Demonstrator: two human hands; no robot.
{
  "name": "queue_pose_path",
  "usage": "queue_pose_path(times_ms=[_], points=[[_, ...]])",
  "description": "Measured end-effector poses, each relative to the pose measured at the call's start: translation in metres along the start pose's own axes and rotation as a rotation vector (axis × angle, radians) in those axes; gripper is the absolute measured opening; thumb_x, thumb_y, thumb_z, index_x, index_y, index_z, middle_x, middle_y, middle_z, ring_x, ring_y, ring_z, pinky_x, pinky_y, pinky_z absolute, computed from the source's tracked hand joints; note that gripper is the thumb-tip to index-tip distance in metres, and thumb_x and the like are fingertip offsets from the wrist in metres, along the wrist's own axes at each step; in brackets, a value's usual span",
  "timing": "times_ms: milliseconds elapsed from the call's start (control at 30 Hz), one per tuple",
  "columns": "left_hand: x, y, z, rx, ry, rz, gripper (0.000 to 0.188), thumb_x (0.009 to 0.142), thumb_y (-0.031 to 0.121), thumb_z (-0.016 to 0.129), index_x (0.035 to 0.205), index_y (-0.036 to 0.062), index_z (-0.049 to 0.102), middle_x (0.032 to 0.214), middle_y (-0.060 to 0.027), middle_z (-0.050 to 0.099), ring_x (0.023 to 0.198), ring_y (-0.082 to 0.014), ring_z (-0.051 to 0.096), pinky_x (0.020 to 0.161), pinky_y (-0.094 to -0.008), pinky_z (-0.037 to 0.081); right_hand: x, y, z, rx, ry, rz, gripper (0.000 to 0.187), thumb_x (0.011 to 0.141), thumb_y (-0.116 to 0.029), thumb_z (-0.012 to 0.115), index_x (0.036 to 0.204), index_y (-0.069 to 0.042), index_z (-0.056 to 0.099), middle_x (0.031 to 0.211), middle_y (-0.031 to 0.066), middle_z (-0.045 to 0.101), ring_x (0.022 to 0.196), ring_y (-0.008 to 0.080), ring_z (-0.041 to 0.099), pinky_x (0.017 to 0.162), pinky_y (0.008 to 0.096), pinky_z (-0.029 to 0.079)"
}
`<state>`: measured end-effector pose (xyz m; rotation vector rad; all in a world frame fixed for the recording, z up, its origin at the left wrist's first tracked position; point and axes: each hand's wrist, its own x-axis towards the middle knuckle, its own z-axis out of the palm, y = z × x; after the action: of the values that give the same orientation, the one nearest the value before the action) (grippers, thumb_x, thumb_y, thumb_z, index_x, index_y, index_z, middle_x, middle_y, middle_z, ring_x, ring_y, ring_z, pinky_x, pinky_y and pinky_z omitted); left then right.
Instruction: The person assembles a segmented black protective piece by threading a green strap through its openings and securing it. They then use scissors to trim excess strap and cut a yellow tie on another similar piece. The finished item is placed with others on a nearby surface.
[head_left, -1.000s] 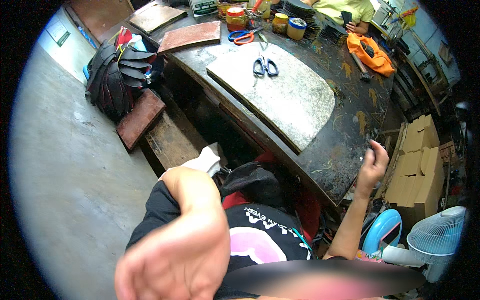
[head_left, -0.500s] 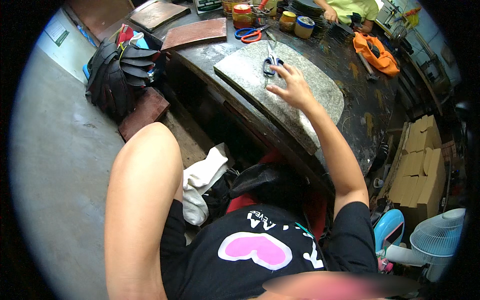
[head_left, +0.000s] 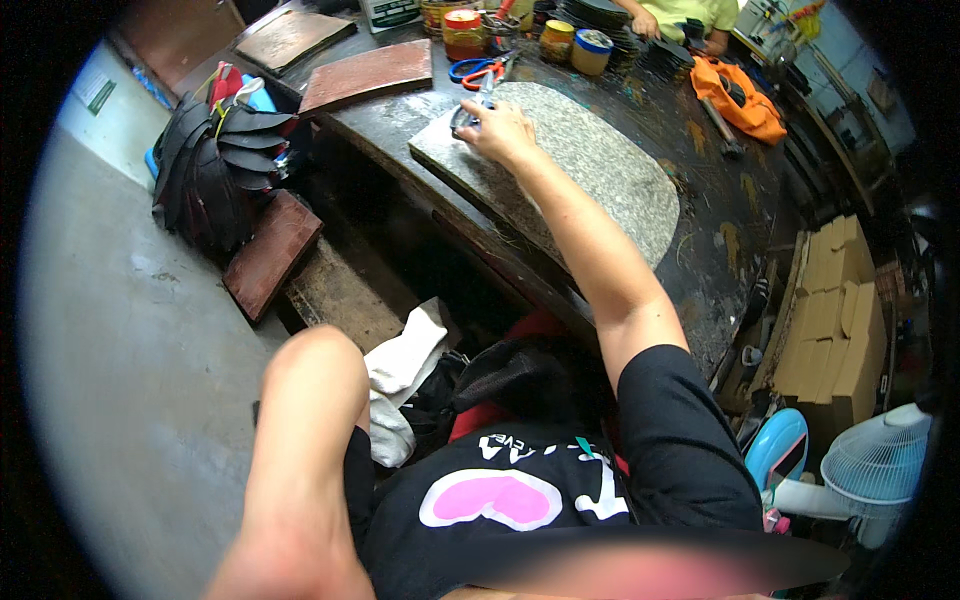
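My right hand [head_left: 500, 130] reaches across the bench to the far left part of a speckled grey stone slab [head_left: 610, 170]. Its fingers are closed round the dark blue handles of a pair of scissors [head_left: 487, 93], whose blades point away from me. Just beyond lies a second pair of scissors [head_left: 482, 72], with red and blue handles. My left arm is sharply bent at the elbow and comes back towards the lower edge, so my left hand is out of sight.
Reddish-brown boards [head_left: 368, 75] lie on the dark bench [head_left: 715, 210] at left. Behind the slab stand glue-stained jars [head_left: 592, 52]. An orange cloth [head_left: 738, 100] and a hammer [head_left: 722, 130] lie right. A co-worker's hand [head_left: 646, 22] is opposite. Black curved pieces [head_left: 215, 165] hang left.
My right hand has moved left and closed on the blue-handled scissors, which have shifted towards the slab's left edge. My left elbow has drawn back towards me. The view has shifted slightly.
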<state>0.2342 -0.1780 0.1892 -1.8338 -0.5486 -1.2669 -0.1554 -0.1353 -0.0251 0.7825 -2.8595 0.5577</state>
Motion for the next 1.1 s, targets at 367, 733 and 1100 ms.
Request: queue_pose_path(times_ms=[367, 733, 1100], points=[[-0.293, -0.138, -0.073, 0.996, -0.422, -1.148, 0.018, 0.081, 0.018, 0.071, 0.096, 0.0104, 0.067, 0.112, -0.0135, 0.058, 0.110, -0.0361, 0.050, 0.096, -0.0447, 0.040, -0.113, 0.206, -0.057, -0.156, -0.015, 0.187, 0.064, 0.096, -0.053, 0.040, 0.145, -0.012, 0.038, 0.154, 0.0128, 0.030, 0.143, 0.0314, 0.025, 0.115, 0.0464, 0.021], [-0.335, -0.149, -0.055, 1.101, -0.168, -1.336, 0.029, 0.082, 0.020, 0.070, 0.103, 0.0022, 0.060, 0.116, -0.0227, 0.055, 0.110, -0.0401, 0.052, 0.096, -0.0446, 0.044, -0.331, 0.302, -0.166, -0.394, -0.122, 0.817, 0.068, 0.096, -0.051, 0.041, 0.145, -0.005, 0.035, 0.149, 0.0198, 0.036, 0.138, 0.0346, 0.033, 0.111, 0.0449, 0.028], [-0.339, -0.185, -0.099, 1.077, -0.614, -1.471, 0.034, 0.081, 0.034, 0.068, 0.101, 0.0078, 0.065, 0.113, -0.0168, 0.059, 0.110, -0.0351, 0.054, 0.094, -0.0438, 0.044, -0.283, 0.209, -0.124, -0.190, 0.244, 0.197, 0.052, 0.093, -0.038, 0.057, 0.137, -0.012, 0.048, 0.153, 0.0204, 0.027, 0.142, 0.0398, 0.021, 0.114, 0.0483, 0.020]])
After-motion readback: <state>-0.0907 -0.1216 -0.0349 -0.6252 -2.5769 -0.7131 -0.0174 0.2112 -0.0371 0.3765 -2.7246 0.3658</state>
